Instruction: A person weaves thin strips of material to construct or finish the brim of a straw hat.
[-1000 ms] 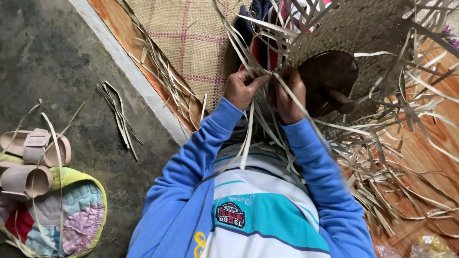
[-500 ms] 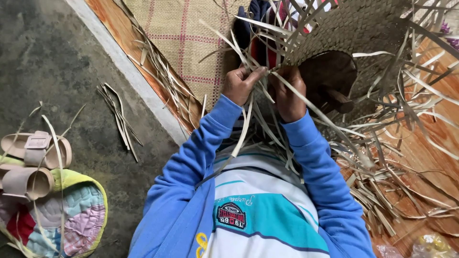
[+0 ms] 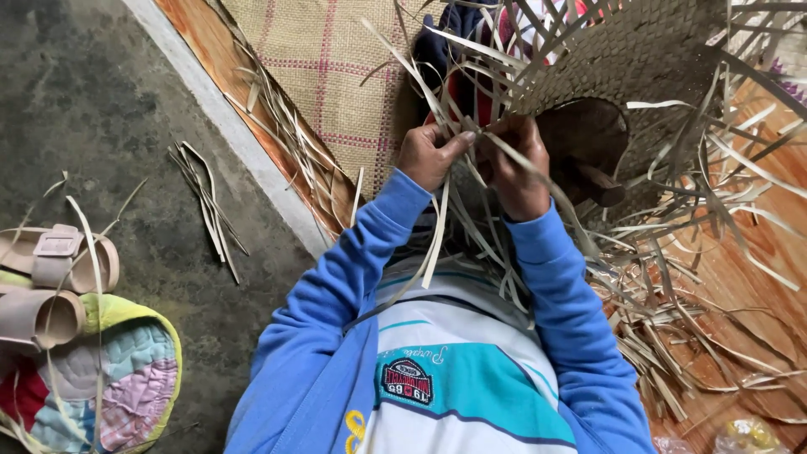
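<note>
Weaving is mid-row: my left hand point(image 3: 429, 155) pinches a pale straw strip point(image 3: 437, 244) at the edge of the half-woven straw piece point(image 3: 639, 59) above my lap, my right hand point(image 3: 517, 168) clenches neighbouring strips. Next, I judge, a tuck under, pulled snug.

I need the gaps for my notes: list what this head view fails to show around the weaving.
- Woven basket: top and right cut off by the frame.
- Left hand and right hand: fingertips buried among strips.
- Sandals: cut by the left edge.
</note>
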